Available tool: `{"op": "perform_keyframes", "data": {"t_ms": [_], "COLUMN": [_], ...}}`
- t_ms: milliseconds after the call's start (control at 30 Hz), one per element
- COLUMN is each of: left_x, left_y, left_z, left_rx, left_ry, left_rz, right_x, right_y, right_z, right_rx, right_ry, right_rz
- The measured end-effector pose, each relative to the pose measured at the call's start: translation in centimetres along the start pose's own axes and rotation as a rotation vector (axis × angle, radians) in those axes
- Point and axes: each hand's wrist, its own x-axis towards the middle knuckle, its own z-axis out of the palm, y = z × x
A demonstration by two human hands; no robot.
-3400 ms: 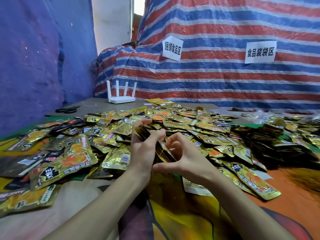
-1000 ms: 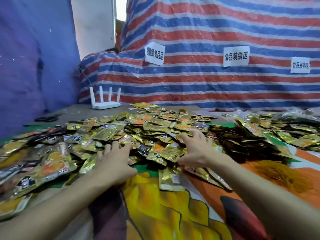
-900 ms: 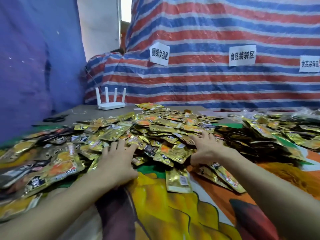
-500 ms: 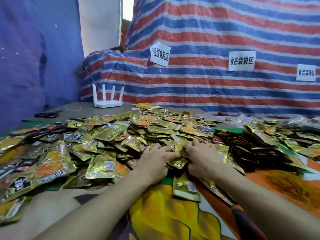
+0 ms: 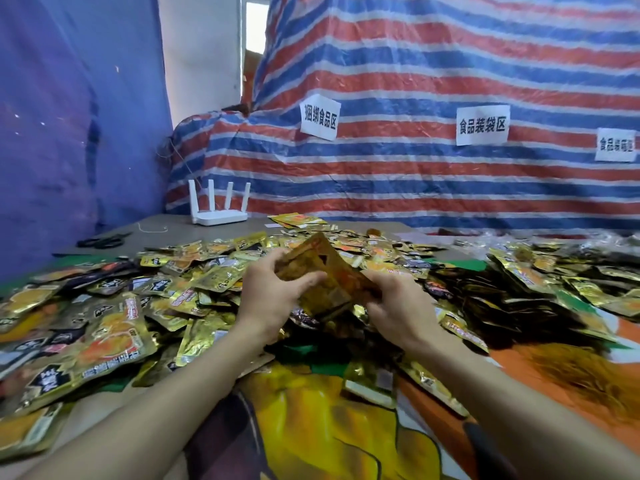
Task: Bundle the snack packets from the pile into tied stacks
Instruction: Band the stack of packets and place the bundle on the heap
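Our fingers [image 5: 301, 281] curl round a small handful of packets [image 5: 313, 266], left hand [image 5: 273, 303] and right hand [image 5: 398, 306] both gripping it at frame centre, just above the pile [image 5: 194, 282] on the surface [image 5: 166, 233]. We judge this the gathering step; next calls for squaring the fanned edges before any tie.

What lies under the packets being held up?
Under the held packets, gripped by left hand and right hand, lie more loose packets of the pile. The tablecloth directly beneath is covered.
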Motion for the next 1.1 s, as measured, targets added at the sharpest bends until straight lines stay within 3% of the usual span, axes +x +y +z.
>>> {"op": "perform_keyframes", "data": {"t_ms": [133,267,367,567,800,933,1100], "left_x": [0.4,0.4,0.1,-1.1,-1.7,-1.6,-1.1], "left_y": [0.5,1.1,1.1,0.3,-1.2,-2.1,-2.5], "left_z": [-1.1,-2.2,-3.3,-3.6,-3.2,-3.5,-4.1], "left_rx": [-0.442,-0.797,-0.805,-0.72,-0.482,-0.436,-0.54], "left_ry": [0.15,0.232,0.191,0.049,-0.116,-0.054,0.113], "left_rz": [-0.273,-0.515,-0.592,-0.538,-0.441,-0.468,-0.536], "right_x": [0.9,1.5,1.3,0.2,-0.7,-0.7,-0.6], "right_y": [-2.8,-5.2,-5.7,-6.1,-6.0,-6.1,-6.0], "right_z": [-0.4,-0.2,1.0,3.3,5.4,6.0,5.9], "right_rx": [0.402,0.931,0.851,0.916,0.836,0.57,0.888], "right_ry": [0.039,-0.146,-0.248,-0.456,-0.502,-0.452,-0.359], "right_rz": [0.101,0.203,0.161,0.197,0.134,0.078,0.339]}}
